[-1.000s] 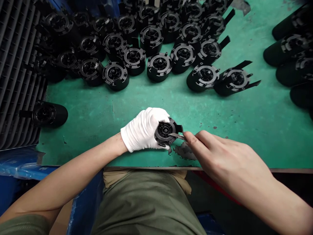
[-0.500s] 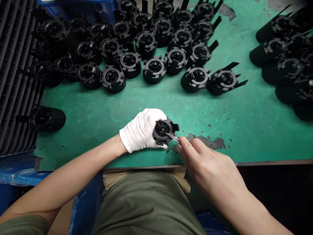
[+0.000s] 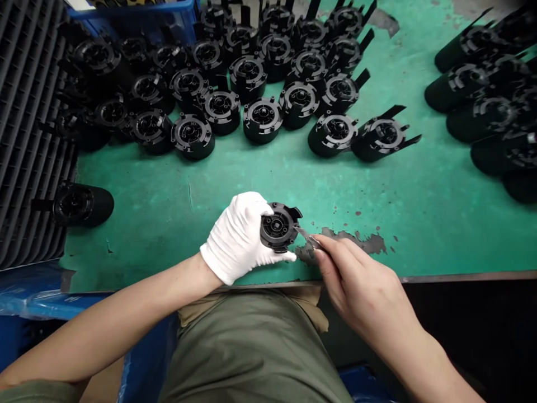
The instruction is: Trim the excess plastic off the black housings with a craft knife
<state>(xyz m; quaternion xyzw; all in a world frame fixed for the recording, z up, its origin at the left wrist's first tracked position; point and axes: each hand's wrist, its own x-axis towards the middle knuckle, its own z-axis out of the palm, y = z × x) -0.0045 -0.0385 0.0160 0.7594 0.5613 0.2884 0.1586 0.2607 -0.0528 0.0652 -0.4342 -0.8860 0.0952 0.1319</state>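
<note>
Left hand (image 3: 237,238) in a white cotton glove (image 3: 232,240), clamped round a black plastic housing (image 3: 279,226) near the edge of the green workbench (image 3: 138,235), its face tipped toward the scalpel (image 3: 308,238) pinched narrowly in the bare right hand (image 3: 361,280); more housings (image 3: 222,109) crowd twelve o'clock.

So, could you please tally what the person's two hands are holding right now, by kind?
Black plastic housing, in the gloved left hand: 1
Small metal knife, in the bare right hand: 1
Total: 2
</note>
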